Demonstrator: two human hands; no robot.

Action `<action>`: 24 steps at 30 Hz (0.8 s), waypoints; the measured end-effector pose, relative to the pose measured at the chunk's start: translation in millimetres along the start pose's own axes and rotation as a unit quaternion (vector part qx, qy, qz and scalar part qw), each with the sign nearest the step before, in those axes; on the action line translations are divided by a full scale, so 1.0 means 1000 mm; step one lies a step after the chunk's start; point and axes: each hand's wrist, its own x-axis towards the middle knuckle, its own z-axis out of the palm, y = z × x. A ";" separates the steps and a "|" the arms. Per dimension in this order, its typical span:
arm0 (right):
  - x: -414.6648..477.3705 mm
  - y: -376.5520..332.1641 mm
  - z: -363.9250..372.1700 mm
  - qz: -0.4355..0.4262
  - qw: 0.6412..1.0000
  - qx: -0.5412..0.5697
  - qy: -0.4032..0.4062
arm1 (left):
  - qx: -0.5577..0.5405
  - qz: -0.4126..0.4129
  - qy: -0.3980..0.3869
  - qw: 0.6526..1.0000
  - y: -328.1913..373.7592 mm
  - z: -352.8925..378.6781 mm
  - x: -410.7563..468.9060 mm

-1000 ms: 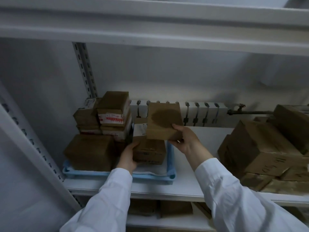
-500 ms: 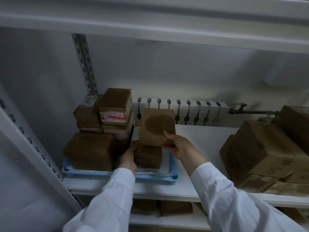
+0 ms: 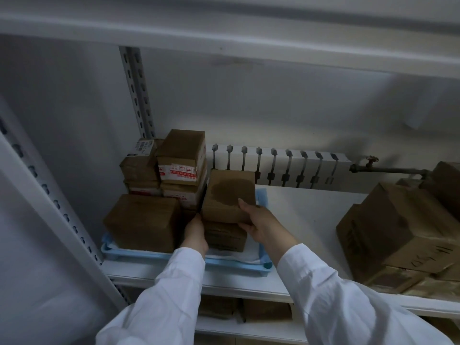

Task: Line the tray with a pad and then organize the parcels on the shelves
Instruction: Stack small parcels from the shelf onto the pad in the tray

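A light blue tray (image 3: 239, 266) lined with a white pad (image 3: 245, 255) stands on the left of the white shelf (image 3: 306, 210). Several brown parcels fill it: a big one (image 3: 143, 222) at the front left and stacks (image 3: 181, 160) behind. My right hand (image 3: 258, 221) grips a stained brown parcel (image 3: 229, 195) at its lower right corner, and it sits on top of another parcel (image 3: 225, 236) in the tray. My left hand (image 3: 196, 231) touches the left side of that lower parcel; its fingers are partly hidden.
More brown parcels (image 3: 403, 232) are piled at the right end of the shelf. A white radiator (image 3: 286, 168) with a pipe and valve (image 3: 371, 161) runs along the back wall. A perforated upright (image 3: 137, 90) stands behind the tray. A lower shelf holds further parcels (image 3: 263, 310).
My right hand has lowered the stained parcel onto the parcel in the tray. My left hand stayed at the lower parcel's left side.
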 end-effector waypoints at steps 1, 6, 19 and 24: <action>0.000 0.001 0.001 0.001 0.999 -0.033 0.003 | -0.006 0.007 0.007 1.000 0.002 0.000 -0.003; 0.003 -0.003 0.007 0.002 0.988 -0.156 0.013 | -0.018 0.034 0.046 0.998 0.006 0.003 -0.014; -0.006 -0.005 0.003 -0.039 0.950 -0.308 0.007 | -0.025 0.045 0.073 0.996 0.012 0.006 -0.031; -0.008 0.000 0.001 -0.094 0.960 -0.264 0.015 | -0.022 0.048 0.068 0.996 0.012 0.009 -0.038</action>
